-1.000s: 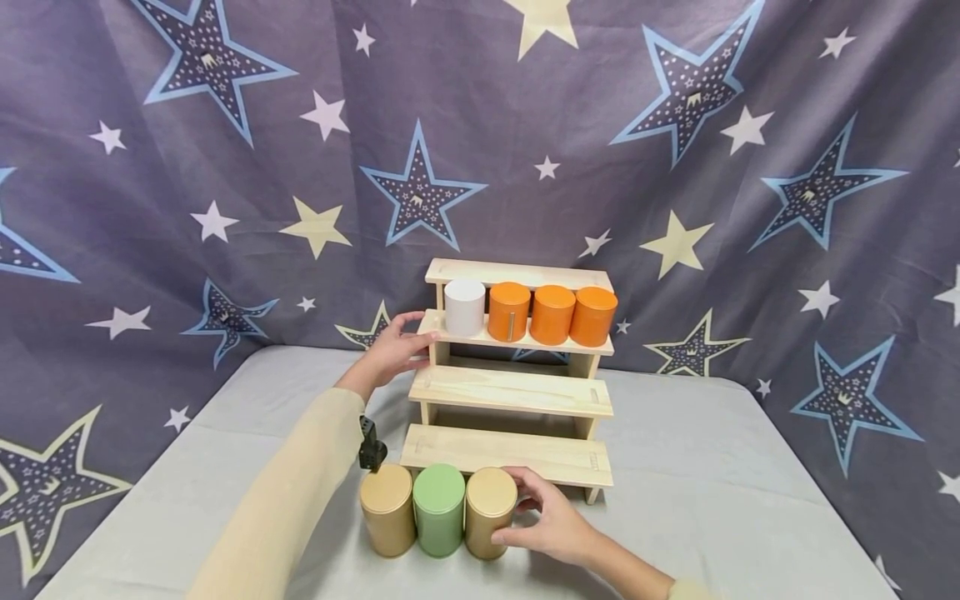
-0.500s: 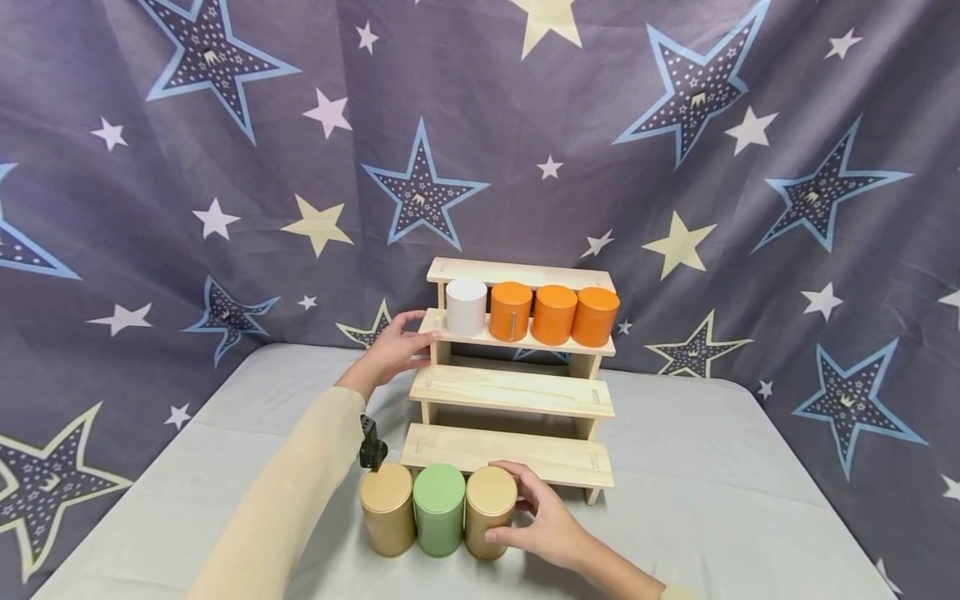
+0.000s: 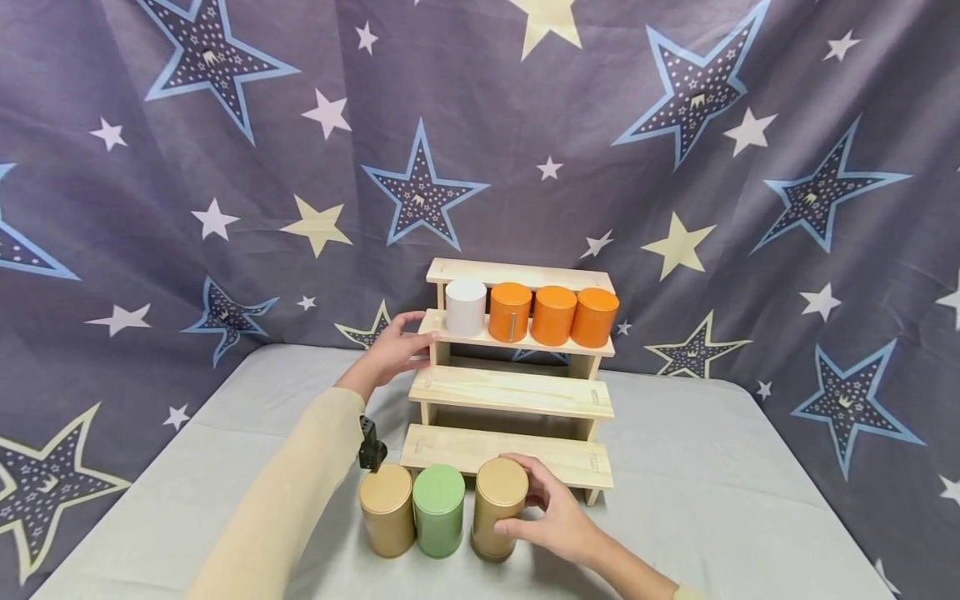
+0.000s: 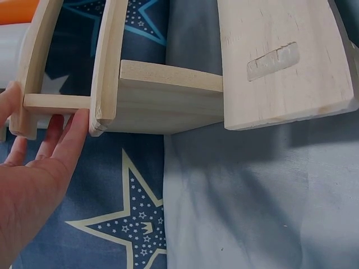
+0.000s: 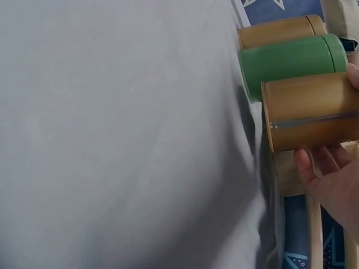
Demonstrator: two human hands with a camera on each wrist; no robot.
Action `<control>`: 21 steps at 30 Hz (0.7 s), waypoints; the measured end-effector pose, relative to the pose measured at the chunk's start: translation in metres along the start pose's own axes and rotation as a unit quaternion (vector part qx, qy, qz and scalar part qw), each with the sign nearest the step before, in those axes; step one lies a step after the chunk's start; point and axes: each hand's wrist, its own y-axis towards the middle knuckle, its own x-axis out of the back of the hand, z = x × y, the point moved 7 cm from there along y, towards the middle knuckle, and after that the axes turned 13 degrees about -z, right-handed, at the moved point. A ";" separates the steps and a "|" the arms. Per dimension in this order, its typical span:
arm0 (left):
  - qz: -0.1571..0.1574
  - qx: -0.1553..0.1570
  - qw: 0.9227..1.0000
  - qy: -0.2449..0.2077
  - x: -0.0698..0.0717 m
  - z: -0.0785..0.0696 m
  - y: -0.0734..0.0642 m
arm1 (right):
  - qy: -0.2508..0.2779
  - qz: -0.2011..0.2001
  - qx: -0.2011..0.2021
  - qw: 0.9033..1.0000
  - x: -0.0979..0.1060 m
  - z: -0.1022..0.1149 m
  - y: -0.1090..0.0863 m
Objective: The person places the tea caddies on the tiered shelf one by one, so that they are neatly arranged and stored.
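Observation:
My right hand [image 3: 557,517] holds the rightmost gold canister [image 3: 498,510] in front of the stepped wooden shelf [image 3: 510,392]. Its thumb is on the near side and its fingers are round the far side. The right wrist view shows a seam along this gold canister [image 5: 311,115]. To its left, a green canister [image 3: 438,512] and a second gold canister [image 3: 387,512] stand side by side on the cloth. My left hand [image 3: 393,348] grips the shelf's left side near the upper steps. In the left wrist view, thumb and fingers lie on either side of the wood [image 4: 56,102].
A white canister [image 3: 465,308] and three orange canisters [image 3: 553,317] stand in a row on the second-highest step. Grey cloth [image 3: 690,483] covers the table. A star-patterned curtain [image 3: 495,108] hangs close behind the shelf. A black wrist camera [image 3: 371,446] sits by my left sleeve.
My right hand has closed round the rightmost gold canister and moved it slightly up and right, leaving a gap beside the green one. My left hand has stayed at the shelf.

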 end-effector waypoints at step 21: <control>0.001 -0.004 1.000 0.005 -0.001 0.001 -0.001 | -0.011 -0.033 -0.003 0.999 0.022 0.016 0.010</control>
